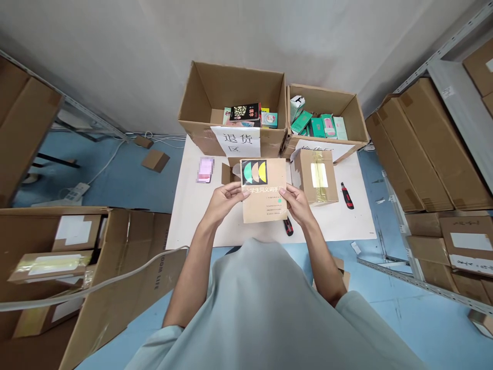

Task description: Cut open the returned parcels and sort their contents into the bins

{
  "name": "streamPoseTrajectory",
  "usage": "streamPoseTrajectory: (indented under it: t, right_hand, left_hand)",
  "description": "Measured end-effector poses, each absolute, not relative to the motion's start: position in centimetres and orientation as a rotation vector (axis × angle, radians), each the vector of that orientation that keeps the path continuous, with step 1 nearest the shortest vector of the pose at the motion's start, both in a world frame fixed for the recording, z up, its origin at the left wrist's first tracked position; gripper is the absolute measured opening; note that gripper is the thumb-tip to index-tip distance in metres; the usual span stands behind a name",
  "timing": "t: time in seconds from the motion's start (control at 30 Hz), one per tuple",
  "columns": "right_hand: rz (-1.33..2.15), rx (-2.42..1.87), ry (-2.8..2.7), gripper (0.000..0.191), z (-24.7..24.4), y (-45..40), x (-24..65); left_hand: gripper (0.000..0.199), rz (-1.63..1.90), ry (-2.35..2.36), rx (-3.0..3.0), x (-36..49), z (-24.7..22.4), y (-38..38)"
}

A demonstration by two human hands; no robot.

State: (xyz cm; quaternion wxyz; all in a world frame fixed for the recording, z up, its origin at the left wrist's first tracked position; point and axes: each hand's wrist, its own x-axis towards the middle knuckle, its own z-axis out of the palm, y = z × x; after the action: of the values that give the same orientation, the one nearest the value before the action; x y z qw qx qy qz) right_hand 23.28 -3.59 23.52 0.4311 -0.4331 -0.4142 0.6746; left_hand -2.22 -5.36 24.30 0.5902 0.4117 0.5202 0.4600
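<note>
My left hand [223, 202] and right hand [299, 203], fingers clamped on the synonym handbook [262, 205], hold it above the surface [187, 213]. I'm probably checking its cover; turning it would mean loosening one side.

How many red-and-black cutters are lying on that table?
2: one cutter right of the taped box, another cutter partly hidden behind the book; more may be hidden.
</note>
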Motion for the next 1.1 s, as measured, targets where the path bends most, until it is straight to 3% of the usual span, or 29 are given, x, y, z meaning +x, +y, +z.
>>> streamPoseTrajectory:
  t: [0.13, 0.4, 0.53, 0.63, 0.83, 1.0, 1.1]
  right_hand:
    - [1.602, -1.056, -1.213, 0.056, 23.7, -3.5, 23.7]
    - [1.193, -1.008, -1.531, 0.032, 23.5, -4.0, 24.4]
    - [1.162, -0.989, -1.473, 0.027, 23.5, -4.3, 24.2]
    - [1.147, -1.012, -1.437, 0.031, 23.2, -4.3, 24.4]
    - [1.205, -1.166, -1.288, 0.062, 22.3, -4.4, 24.1]
    - [1.218, -1.184, -1.317, 0.034, 22.5, -4.8, 24.0]
    - [1.266, -1.186, -1.338, 0.033, 22.5, -4.8, 24.5]
  left_hand:
    - [0.067, 1.123, 1.232, 1.040, -2.5, 24.0, -5.4]
    - [0.029, 1.358, 1.246, 1.449, -2.9, 25.6, -6.2]
    - [0.024, 1.413, 1.248, 1.505, -2.7, 25.9, -6.5]
    - [0.027, 1.394, 1.254, 1.495, -2.9, 25.6, -6.6]
    - [0.050, 1.323, 1.363, 1.270, -3.3, 24.4, -6.1]
    - [0.039, 1.181, 1.312, 1.241, -3.6, 24.2, -6.0]
    - [0.039, 1.101, 1.287, 1.240, -4.0, 24.2, -6.2]
